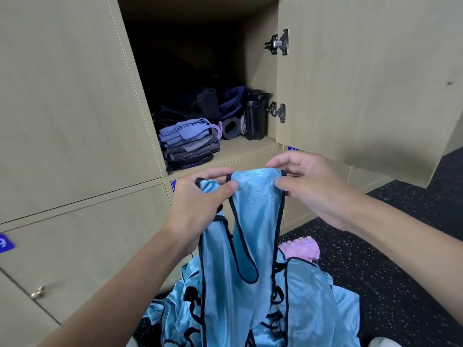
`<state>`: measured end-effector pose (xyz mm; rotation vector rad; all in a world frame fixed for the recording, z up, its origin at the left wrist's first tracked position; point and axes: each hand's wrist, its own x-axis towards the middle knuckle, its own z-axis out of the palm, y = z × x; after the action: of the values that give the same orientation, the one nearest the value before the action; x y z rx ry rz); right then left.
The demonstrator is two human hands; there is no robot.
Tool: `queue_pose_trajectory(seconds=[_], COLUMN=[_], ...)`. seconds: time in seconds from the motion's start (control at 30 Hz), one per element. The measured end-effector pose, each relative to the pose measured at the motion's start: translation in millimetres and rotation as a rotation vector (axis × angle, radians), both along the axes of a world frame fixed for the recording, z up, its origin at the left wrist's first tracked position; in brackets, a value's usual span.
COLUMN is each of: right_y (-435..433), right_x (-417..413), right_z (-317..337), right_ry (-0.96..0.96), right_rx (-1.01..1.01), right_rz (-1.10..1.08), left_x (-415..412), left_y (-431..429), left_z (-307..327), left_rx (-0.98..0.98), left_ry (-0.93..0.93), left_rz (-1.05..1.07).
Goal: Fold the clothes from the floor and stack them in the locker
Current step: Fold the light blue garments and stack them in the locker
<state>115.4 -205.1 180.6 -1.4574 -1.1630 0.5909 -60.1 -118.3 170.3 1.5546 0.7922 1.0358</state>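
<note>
The pale wood-grain laminate locker point(75, 108) stands with its door point(363, 83) swung wide, above a black rubber floor point(400, 246) flecked with pale specks. On that floor lies a crumpled heap of glossy sky-blue bibs point(313, 296) edged in black binding. One slippery sky-blue bib point(255, 221) hangs above the heap, in front of the locker's shelf edge. Inside, at the shelf's left, sits a flat stack of folded purple and grey ribbed clothes point(188, 144). The left hand point(198, 204) pinches one shoulder strap between thumb and curled fingers. The right hand point(308, 189) nips the other strap's top with thumb and forefinger.
</note>
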Motion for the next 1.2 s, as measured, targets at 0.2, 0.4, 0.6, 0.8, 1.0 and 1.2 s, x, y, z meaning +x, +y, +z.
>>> queue_pose_trajectory(seconds=[0.2, 0.4, 0.6, 0.8, 1.0, 1.2], right_y=[5.1, 4.6, 1.9, -2.4, -2.9, -1.2], right_x=[11.0, 6.2, 4.0, 3.9, 8.7, 8.5], right_z=[-2.7, -1.7, 1.3, 4.3, 4.5, 4.4], right_ry=[-0.146, -0.151, -0.124, -0.135, -0.157, -0.258], right_rx=[0.071, 0.121, 0.149, 0.174, 0.178, 0.164], right_rz=[-0.128, -0.086, -0.014, 0.02, 0.015, -0.05], left_x=[-1.3, -0.7, -0.6, 1.2, 2.5, 0.9], left_y=[1.7, 0.8, 3.7, -0.6, 1.8, 1.3], left_z=[2.6, -1.3, -7.6, -4.8, -1.6, 2.3], left_rx=[0.105, 0.189, 0.1, 0.013, 0.01, 0.068], left_ry=[-0.047, 0.051, 0.109, 0.063, -0.048, -0.001], left_rz=[0.125, 0.085, -0.01, -0.082, 0.008, 0.035])
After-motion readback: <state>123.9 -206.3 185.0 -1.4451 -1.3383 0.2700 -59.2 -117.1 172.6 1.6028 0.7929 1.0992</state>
